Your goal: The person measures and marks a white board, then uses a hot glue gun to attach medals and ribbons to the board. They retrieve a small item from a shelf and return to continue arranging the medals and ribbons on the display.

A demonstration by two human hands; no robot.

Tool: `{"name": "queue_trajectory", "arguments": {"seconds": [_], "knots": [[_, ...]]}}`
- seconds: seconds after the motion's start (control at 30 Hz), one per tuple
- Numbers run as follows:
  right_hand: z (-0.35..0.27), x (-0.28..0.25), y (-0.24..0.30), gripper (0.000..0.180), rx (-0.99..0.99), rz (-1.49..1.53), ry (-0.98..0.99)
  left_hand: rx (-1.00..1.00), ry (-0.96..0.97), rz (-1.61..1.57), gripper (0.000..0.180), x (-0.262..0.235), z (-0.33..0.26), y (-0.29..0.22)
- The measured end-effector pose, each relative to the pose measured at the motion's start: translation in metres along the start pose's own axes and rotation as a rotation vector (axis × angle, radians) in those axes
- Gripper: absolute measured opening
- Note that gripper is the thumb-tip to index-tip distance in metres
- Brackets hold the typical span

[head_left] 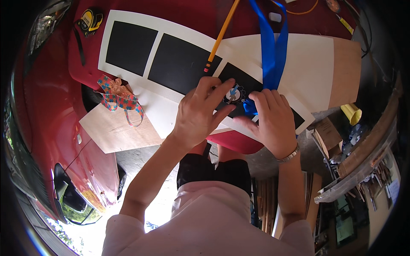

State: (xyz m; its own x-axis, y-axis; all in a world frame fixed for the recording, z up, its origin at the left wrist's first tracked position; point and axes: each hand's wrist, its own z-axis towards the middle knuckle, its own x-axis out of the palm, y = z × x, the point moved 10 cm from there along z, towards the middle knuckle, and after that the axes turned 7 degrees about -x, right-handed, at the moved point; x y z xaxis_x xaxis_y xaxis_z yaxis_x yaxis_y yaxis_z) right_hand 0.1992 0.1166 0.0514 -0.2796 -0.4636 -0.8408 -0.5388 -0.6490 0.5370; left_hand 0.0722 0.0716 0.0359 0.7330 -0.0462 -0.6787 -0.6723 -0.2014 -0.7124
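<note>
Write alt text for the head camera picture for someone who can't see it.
Two bare hands, left hand and right hand, press on a small round medal with a blue ribbon on a white board with black panels, laid on a red car. A pencil and patterned ribbon lie nearby.

Both forearms rise from the lower edge toward the middle of the frame, bare below short pale sleeves. The left arm enters at lower left and slants up to the right, its wrist bent slightly. The left hand [197,114] lies palm down just left of centre, its fingers stretched up and to the right, with the index and middle fingertips furthest out and the thumb angled below them. The right arm climbs almost straight up from lower right, a metal band around the wrist. The right hand [272,120] sits just right of centre, knuckles up, fingers curled inward, thumb pointing left toward the other hand
</note>
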Motion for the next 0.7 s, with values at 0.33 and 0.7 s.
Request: {"name": "queue_trajectory", "arguments": {"seconds": [0.33,0.7], "knots": [[-0.001,0.016,-0.005,0.017,0.045,0.051,-0.012,-0.026,0.050,0.002,0.054,0.003,0.010,-0.001],[-0.002,0.011,-0.016,0.018,0.072,0.260,-0.072,-0.067,0.157,0.068,0.042,0.009,0.015,-0.007]]}}
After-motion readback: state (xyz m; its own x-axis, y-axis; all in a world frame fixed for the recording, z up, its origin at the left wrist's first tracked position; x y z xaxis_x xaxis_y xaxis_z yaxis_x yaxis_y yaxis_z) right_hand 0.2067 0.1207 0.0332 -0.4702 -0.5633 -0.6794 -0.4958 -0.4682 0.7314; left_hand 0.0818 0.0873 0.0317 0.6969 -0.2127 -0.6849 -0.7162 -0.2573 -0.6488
